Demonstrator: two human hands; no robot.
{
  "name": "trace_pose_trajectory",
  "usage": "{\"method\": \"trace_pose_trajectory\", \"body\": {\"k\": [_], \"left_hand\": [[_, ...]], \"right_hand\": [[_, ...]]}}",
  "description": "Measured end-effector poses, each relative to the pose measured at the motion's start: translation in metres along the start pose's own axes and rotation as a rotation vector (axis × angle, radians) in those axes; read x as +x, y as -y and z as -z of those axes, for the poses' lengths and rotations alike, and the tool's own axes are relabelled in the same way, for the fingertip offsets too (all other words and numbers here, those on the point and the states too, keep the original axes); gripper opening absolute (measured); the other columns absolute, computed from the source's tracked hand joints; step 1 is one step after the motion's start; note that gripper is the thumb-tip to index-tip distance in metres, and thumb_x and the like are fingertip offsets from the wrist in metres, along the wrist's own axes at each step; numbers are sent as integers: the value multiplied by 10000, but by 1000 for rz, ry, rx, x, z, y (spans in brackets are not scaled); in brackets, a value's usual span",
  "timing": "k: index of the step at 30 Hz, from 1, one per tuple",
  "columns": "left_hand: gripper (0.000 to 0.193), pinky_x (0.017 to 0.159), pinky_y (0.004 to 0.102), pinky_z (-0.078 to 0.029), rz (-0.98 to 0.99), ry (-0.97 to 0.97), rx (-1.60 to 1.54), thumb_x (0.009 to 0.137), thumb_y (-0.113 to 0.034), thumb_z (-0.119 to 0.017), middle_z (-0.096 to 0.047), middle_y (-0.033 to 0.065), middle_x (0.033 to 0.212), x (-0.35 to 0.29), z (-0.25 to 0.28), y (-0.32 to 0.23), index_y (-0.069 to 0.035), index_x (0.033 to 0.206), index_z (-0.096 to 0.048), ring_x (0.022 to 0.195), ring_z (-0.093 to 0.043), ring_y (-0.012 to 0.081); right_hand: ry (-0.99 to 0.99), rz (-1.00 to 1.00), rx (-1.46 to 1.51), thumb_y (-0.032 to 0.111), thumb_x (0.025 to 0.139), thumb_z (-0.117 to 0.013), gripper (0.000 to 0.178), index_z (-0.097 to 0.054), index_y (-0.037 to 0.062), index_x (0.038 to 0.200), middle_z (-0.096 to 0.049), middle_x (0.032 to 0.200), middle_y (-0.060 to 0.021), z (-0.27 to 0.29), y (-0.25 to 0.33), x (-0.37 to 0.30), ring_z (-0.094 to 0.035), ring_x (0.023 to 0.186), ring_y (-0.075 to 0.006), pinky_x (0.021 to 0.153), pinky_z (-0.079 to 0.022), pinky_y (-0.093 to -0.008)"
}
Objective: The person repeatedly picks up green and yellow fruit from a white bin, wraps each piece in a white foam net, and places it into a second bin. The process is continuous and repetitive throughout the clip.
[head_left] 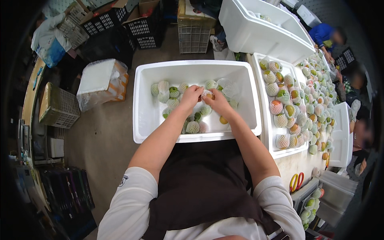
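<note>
A large white foam box (138, 100) lies in front of me, with several round fruits in foam net sleeves inside. Above its middle, my left hand (192, 97) and my right hand (218, 102) meet with fingers closed on a small white foam net (207, 93). Some orange shows beside the net, perhaps fruit; the fingers hide most of it. Netted green fruit (174, 92) sits left of my hands, and a pale netted fruit (192, 127) rests near the front wall. Close to my right wrist is a bare yellow-orange fruit (223, 120). Whitish nets (230, 88) are bunched at the box's right.
On the right, a white foam tray (259, 66) of netted fruit stands beside a wide spread of netted fruit (320, 108). Red-and-yellow scissors (297, 182) lie nearer me. Behind stands another foam box (264, 36). A wrapped carton (100, 84) and black crates (146, 24) stand left. People work at far right.
</note>
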State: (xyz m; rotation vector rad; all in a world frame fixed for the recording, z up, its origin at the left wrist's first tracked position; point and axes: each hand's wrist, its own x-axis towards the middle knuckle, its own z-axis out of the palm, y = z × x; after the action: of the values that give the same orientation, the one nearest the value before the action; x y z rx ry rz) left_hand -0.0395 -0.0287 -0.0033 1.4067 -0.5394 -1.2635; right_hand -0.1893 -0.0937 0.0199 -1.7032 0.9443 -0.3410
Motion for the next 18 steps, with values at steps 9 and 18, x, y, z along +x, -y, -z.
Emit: {"method": "trace_pose_trajectory", "body": {"k": [9, 18], "left_hand": [[317, 849, 364, -530, 253, 297, -639, 1001, -281, -503, -617, 87, 1131, -6, 1, -19, -35, 1201, -512, 994, -636, 206], [362, 933, 402, -511, 181, 268, -794, 986, -316, -535, -629, 93, 1145, -13, -1, -29, -29, 1205, -524, 1071, -621, 220]], "right_hand": [[-12, -181, 1158, 388, 926, -503, 445, -492, 54, 1221, -597, 1043, -90, 29, -6, 12, -595, 924, -210, 797, -498, -341], [79, -215, 1057, 444, 942, -490, 378, -534, 78, 1025, -614, 902, -62, 29, 4, 8, -572, 691, -162, 568, -466, -303]]}}
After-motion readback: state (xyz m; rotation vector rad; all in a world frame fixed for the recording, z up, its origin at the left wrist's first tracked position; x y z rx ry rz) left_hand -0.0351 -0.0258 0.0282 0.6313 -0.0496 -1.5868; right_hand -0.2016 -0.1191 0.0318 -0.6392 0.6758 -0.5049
